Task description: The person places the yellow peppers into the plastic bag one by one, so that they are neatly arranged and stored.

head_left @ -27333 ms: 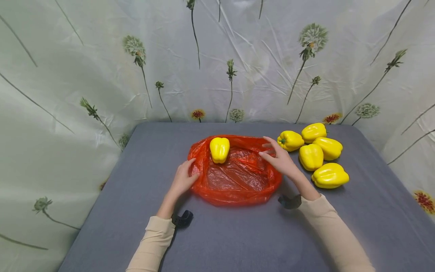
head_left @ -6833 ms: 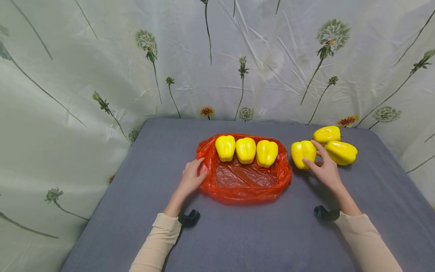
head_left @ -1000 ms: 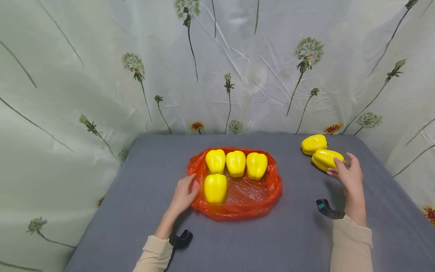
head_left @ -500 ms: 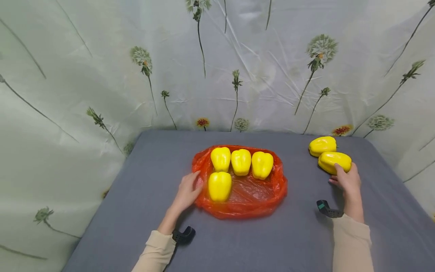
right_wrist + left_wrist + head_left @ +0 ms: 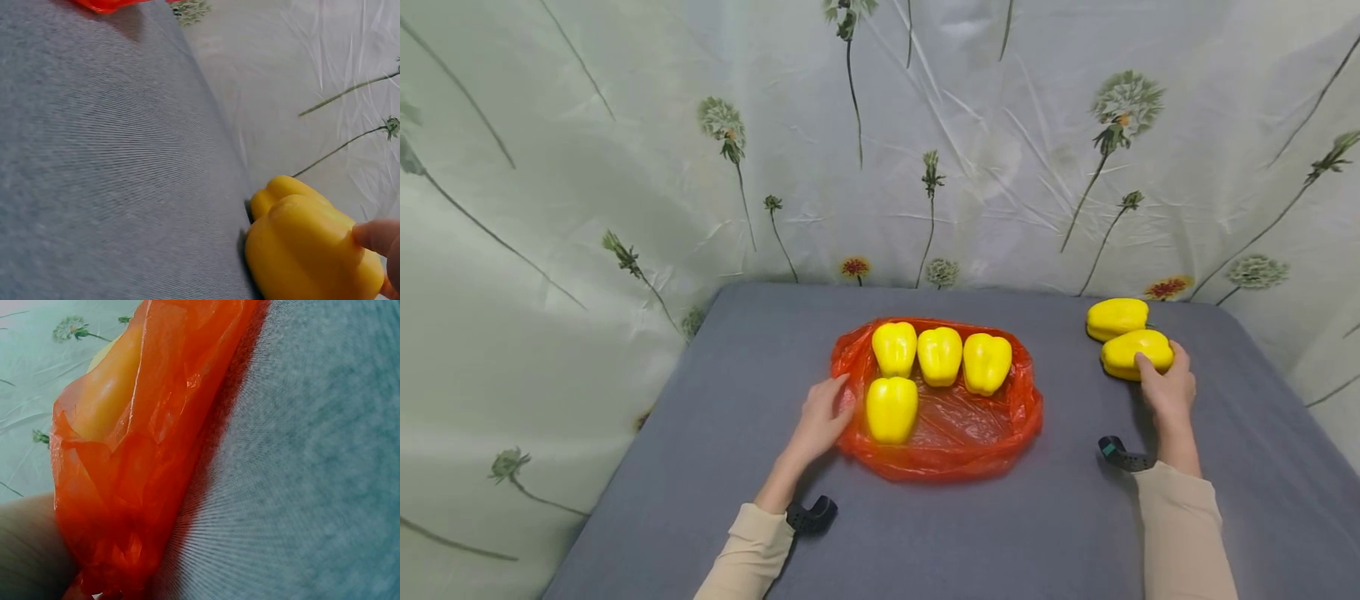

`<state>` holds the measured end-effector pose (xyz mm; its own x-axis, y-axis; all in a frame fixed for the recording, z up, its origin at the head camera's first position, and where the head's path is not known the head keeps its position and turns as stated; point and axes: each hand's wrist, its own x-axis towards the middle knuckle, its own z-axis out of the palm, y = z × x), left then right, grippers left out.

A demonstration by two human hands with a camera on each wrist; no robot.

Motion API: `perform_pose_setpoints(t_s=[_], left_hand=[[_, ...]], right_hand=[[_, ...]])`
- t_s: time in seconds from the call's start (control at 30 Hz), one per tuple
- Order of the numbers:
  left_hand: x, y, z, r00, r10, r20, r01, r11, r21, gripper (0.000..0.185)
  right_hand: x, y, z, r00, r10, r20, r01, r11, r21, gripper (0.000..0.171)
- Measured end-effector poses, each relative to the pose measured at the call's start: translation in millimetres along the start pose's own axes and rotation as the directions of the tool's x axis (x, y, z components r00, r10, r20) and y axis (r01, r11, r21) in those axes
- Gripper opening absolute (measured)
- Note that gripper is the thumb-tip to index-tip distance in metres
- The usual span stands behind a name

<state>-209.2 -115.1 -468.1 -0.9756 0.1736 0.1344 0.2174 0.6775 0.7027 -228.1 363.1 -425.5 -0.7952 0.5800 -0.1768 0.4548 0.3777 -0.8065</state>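
Observation:
A red plastic bag (image 5: 940,467) lies spread on the table with its mouth facing up. Inside it, three yellow bell peppers stand in a back row, and another bell pepper (image 5: 892,410) sits at the front left. My left hand (image 5: 817,423) holds the bag's left side; in the left wrist view the red film (image 5: 156,450) covers part of that hand. At the right, my right hand (image 5: 1168,392) grips the nearer loose bell pepper (image 5: 1131,352), thumb on its near side and fingers round its right end. The right wrist view shows the thumb pressed against this pepper (image 5: 306,250).
One more yellow bell pepper (image 5: 1116,319) lies just behind the gripped one. Grey cloth covers the table (image 5: 985,542). A pale curtain (image 5: 1000,192) printed with dandelions hangs along the back and left edges.
Over the last second my right hand has closed on the nearer loose pepper. Since the oldest frame, peppers have gone from the right-hand group into the bag. The left hand stays at the bag.

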Motion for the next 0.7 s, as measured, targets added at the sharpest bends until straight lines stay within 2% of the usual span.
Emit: perform_pose_setpoints(t_s=[0.13, 0.37, 0.47, 0.6, 0.7], left_hand=[[0.9, 1.1, -0.9, 1.000, 0.001, 0.002, -0.001, 1.000, 0.002, 0.054], [3.2, 1.2, -2.3, 1.000, 0.001, 0.002, -0.001, 1.000, 0.004, 0.055], [3.2, 0.7, -2.0, 1.000, -0.001, 0.001, 0.001, 1.000, -0.008, 0.055], [1.3, -1.8, 0.3, 1.000, -0.011, 0.013, 0.011, 1.000, -0.003, 0.055], [2.6, -3.2, 1.3, 1.000, -0.016, 0.021, 0.016, 1.000, 0.003, 0.055]], right_hand=[[-1.5, 0.2, 4.1, 0.999, -0.027, -0.034, 0.028, 0.999, 0.044, 0.067], [-1.3, 4.1, 8.2, 0.997, -0.030, -0.068, 0.042, 0.982, 0.186, 0.062], [8.1, 14.7, 7.2, 0.996, -0.064, -0.069, 0.076, 0.979, 0.189, 0.061], [23.4, 32.6, 4.3, 0.992, -0.124, -0.026, 0.127, 0.977, 0.172, 0.061], [29.9, 37.6, 3.2, 0.987, -0.163, -0.003, 0.161, 0.975, 0.154, 0.060]])
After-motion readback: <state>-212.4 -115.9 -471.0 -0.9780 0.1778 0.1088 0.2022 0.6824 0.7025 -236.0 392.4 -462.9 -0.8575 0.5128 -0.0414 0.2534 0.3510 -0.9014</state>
